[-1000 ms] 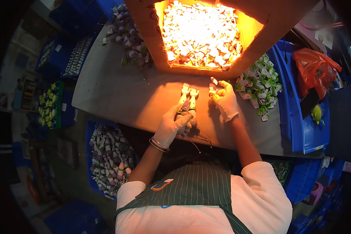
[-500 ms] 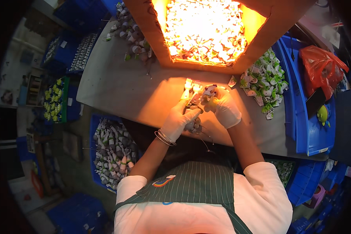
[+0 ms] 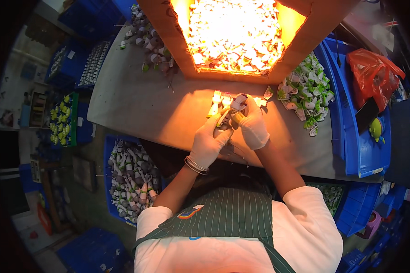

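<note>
Both my hands wear thin white gloves and work close together over the lit table. My left hand (image 3: 206, 144) is closed, thumb and fingers pinching a small grey rounded toy part (image 3: 223, 132) with thin threads or wires trailing below it. Between the fingers of my right hand (image 3: 254, 128) is a small white-and-purple toy piece (image 3: 238, 102), held against the top of what my left hand grips. How the two join is hidden by my fingers. Just beyond my left fingertips lie a few white-and-yellowish toy pieces (image 3: 215, 101).
A cardboard box (image 3: 232, 77) under a bright lamp holds many small pieces. Green-and-white pieces (image 3: 310, 91) are heaped at the right, beside blue trays (image 3: 346, 150) and a red plastic bag (image 3: 373, 75). Grey-and-white parts (image 3: 150, 41) lie far left; a blue crate (image 3: 109, 182) of parts stands near left.
My right hand has moved left, nearer my left hand, and the white-and-purple piece sits more upright. A small white piece beside my right hand has come into view. The whole view has shifted slightly.
</note>
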A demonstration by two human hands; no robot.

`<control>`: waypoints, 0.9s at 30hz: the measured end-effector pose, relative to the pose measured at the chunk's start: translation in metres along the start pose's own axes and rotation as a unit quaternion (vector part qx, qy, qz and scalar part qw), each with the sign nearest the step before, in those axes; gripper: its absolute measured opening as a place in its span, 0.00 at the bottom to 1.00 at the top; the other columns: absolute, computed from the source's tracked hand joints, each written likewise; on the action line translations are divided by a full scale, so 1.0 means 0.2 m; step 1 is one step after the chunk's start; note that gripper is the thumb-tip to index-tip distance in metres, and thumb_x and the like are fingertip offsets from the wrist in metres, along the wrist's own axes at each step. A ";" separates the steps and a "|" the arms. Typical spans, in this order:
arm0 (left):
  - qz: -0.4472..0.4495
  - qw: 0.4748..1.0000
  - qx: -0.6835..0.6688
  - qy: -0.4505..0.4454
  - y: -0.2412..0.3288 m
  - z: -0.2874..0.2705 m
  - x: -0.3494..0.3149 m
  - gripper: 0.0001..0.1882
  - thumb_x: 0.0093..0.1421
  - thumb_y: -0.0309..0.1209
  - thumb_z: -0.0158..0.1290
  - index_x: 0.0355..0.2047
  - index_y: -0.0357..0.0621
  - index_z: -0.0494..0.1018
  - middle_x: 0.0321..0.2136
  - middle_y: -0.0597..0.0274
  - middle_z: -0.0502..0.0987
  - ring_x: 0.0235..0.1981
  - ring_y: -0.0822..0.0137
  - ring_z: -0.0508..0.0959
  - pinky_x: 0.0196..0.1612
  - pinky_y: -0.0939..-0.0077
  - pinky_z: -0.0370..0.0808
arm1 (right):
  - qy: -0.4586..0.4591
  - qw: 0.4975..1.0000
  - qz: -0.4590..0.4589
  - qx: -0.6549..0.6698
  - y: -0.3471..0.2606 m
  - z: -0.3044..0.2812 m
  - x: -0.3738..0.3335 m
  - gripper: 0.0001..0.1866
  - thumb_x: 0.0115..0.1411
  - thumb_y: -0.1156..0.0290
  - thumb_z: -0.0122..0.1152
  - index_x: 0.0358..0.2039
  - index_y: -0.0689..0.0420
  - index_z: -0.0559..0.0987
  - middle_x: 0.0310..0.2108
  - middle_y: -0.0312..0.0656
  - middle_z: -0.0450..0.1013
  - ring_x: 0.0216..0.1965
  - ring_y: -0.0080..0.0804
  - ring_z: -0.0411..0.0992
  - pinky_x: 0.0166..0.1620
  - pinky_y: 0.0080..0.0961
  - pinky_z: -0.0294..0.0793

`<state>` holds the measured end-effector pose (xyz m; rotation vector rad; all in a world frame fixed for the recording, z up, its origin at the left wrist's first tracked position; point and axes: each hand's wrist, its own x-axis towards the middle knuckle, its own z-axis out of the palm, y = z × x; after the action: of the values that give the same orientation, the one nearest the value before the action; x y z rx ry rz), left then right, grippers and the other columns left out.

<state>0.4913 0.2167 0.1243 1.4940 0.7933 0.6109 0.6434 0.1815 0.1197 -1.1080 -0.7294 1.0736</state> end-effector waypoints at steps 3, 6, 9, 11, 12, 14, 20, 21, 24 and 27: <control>0.060 0.988 0.119 0.075 0.05 0.04 0.00 0.25 0.58 0.30 0.59 0.55 0.38 0.69 0.34 0.56 0.79 0.35 0.66 0.80 0.42 0.71 0.77 | 0.037 0.997 0.044 0.060 0.03 0.02 -0.01 0.12 0.63 0.75 0.57 0.45 0.60 0.68 0.40 0.40 0.73 0.35 0.23 0.72 0.35 0.19 0.73; 0.050 0.988 0.135 0.046 0.04 0.01 0.01 0.23 0.60 0.31 0.58 0.54 0.38 0.69 0.33 0.57 0.79 0.31 0.69 0.80 0.36 0.72 0.78 | -0.003 0.994 0.030 0.102 0.08 -0.01 0.00 0.16 0.63 0.72 0.58 0.49 0.61 0.68 0.42 0.41 0.74 0.38 0.24 0.73 0.37 0.20 0.74; -0.190 0.959 -0.201 -0.053 0.07 -0.07 0.01 0.22 0.61 0.34 0.56 0.51 0.34 0.67 0.29 0.60 0.77 0.24 0.73 0.77 0.24 0.77 0.74 | -0.047 0.988 0.118 -0.092 -0.04 -0.09 0.02 0.19 0.63 0.72 0.59 0.53 0.62 0.67 0.42 0.41 0.74 0.39 0.25 0.74 0.39 0.20 0.75; -0.184 0.956 -0.223 -0.048 0.07 -0.09 0.01 0.23 0.61 0.35 0.56 0.52 0.34 0.66 0.29 0.60 0.77 0.23 0.73 0.76 0.23 0.78 0.74 | -0.037 0.971 -0.001 -0.238 -0.06 -0.25 0.07 0.16 0.63 0.75 0.57 0.52 0.61 0.71 0.41 0.39 0.75 0.40 0.26 0.75 0.41 0.21 0.76; -0.178 0.952 -0.246 -0.044 0.08 -0.09 0.02 0.24 0.61 0.36 0.56 0.52 0.34 0.64 0.30 0.60 0.77 0.22 0.74 0.75 0.21 0.78 0.73 | 0.011 0.943 -0.061 -0.328 -0.07 -0.33 0.09 0.14 0.61 0.79 0.57 0.48 0.60 0.74 0.39 0.40 0.76 0.39 0.27 0.75 0.42 0.22 0.75; -0.173 0.950 -0.256 -0.046 0.08 -0.10 0.03 0.25 0.61 0.36 0.56 0.52 0.33 0.64 0.31 0.59 0.76 0.22 0.73 0.75 0.22 0.78 0.73 | 0.059 0.862 -0.139 -0.483 -0.10 -0.50 0.13 0.11 0.57 0.83 0.57 0.41 0.59 0.78 0.36 0.40 0.77 0.38 0.28 0.76 0.42 0.23 0.75; -0.164 0.942 -0.285 -0.059 0.06 -0.10 0.04 0.28 0.61 0.38 0.57 0.54 0.32 0.62 0.35 0.56 0.76 0.22 0.72 0.75 0.22 0.77 0.74 | -0.005 0.691 -0.171 -0.702 -0.06 -0.59 0.22 0.10 0.52 0.81 0.58 0.36 0.57 0.79 0.33 0.40 0.78 0.35 0.32 0.77 0.37 0.28 0.76; -0.166 0.941 -0.291 -0.053 0.06 -0.09 0.04 0.28 0.61 0.38 0.57 0.54 0.32 0.62 0.35 0.56 0.76 0.22 0.72 0.76 0.23 0.77 0.74 | -0.007 0.692 -0.173 -0.700 -0.04 -0.60 0.22 0.10 0.52 0.81 0.58 0.36 0.57 0.79 0.33 0.40 0.78 0.35 0.32 0.77 0.37 0.28 0.76; -0.167 0.931 -0.321 -0.045 0.09 -0.09 0.04 0.28 0.62 0.38 0.56 0.55 0.33 0.62 0.35 0.56 0.77 0.23 0.72 0.77 0.24 0.78 0.75 | 0.081 0.830 -0.191 -0.518 0.00 -0.55 0.18 0.09 0.57 0.78 0.64 0.39 0.58 0.78 0.34 0.38 0.78 0.35 0.24 0.77 0.38 0.21 0.76; -0.170 0.950 -0.261 0.005 0.07 -0.09 0.05 0.20 0.63 0.32 0.56 0.52 0.37 0.66 0.31 0.61 0.76 0.26 0.76 0.76 0.26 0.83 0.74 | 0.015 0.971 -0.022 -0.239 -0.09 -0.28 0.07 0.12 0.62 0.74 0.63 0.44 0.62 0.73 0.32 0.34 0.74 0.36 0.20 0.74 0.40 0.19 0.76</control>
<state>0.4850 0.2353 0.1394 0.8473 0.7985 0.5150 0.7037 0.1748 0.1191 -1.5053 -1.0159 0.8598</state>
